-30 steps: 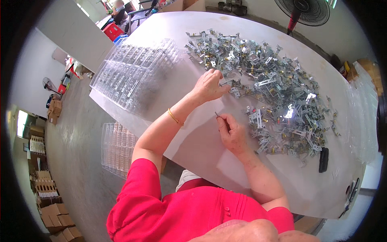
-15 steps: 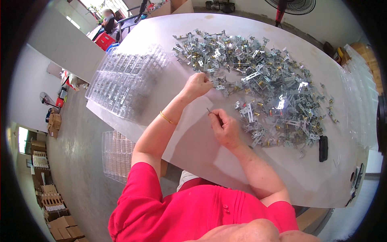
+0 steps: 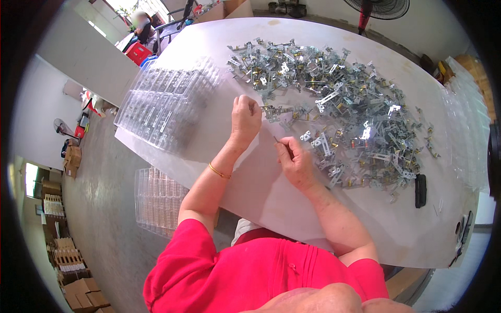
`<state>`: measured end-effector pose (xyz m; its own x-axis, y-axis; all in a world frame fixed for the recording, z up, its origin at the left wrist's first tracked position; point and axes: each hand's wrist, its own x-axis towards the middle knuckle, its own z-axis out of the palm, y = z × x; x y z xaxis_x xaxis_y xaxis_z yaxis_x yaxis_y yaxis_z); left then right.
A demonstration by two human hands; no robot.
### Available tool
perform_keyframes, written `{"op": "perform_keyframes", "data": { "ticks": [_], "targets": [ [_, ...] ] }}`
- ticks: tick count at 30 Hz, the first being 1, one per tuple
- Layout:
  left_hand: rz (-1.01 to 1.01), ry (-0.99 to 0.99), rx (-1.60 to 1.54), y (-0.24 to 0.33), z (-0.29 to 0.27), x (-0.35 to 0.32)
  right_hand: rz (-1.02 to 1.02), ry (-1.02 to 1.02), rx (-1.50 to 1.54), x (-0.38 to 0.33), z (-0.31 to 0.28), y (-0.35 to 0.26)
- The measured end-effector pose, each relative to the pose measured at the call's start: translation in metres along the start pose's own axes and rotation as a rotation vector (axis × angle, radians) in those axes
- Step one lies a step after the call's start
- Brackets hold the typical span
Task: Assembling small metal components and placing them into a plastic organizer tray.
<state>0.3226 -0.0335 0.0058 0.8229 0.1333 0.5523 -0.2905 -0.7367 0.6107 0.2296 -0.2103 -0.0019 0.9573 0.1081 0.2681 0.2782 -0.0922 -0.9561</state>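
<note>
A wide heap of small silvery metal brackets with brass-coloured bits (image 3: pixel 360 109) spreads over the white table. At its left edge, my left hand (image 3: pixel 245 121) is closed, its fingertips curled in beside a loose metal bracket (image 3: pixel 276 111). Whatever those fingers may grip is hidden. My right hand (image 3: pixel 296 161) is lower and to the right, thumb and fingers pinching a thin dark pin-like rod (image 3: pixel 276 139) whose tip points up and left. The rest of the rod is covered by the fingers.
Stacked clear plastic trays filled with metal parts (image 3: pixel 162 107) stand at the table's left; more trays (image 3: pixel 156 201) sit lower down beside the table. A black oblong object (image 3: pixel 420 191) lies right of the heap, near clear plastic sheets (image 3: pixel 467 141). A person (image 3: pixel 142 28) sits far off.
My left hand has drawn back leftward from the heap and turned more upright, uncovering the bracket beside its fingertips. My right hand stays nearly in place, still pinching the rod.
</note>
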Motion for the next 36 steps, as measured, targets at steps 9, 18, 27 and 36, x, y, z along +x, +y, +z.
{"op": "perform_keyframes", "data": {
  "ticks": [9,18,27,36],
  "targets": [
    [-0.539,-0.462,-0.258,0.000,-0.025,0.007,0.037,-0.022,0.004,0.000,-0.002,-0.005],
    [-0.470,-0.596,-0.084,0.007,-0.025,0.018,0.019,-0.025,-0.012,0.000,-0.002,-0.001],
    [-0.126,-0.145,-0.202,0.000,-0.003,-0.010,0.011,-0.007,-0.015,0.001,-0.002,-0.004],
    [0.034,0.024,-0.140,0.021,-0.013,-0.022,0.025,0.011,0.165,-0.001,-0.002,-0.001]
  ]
}}
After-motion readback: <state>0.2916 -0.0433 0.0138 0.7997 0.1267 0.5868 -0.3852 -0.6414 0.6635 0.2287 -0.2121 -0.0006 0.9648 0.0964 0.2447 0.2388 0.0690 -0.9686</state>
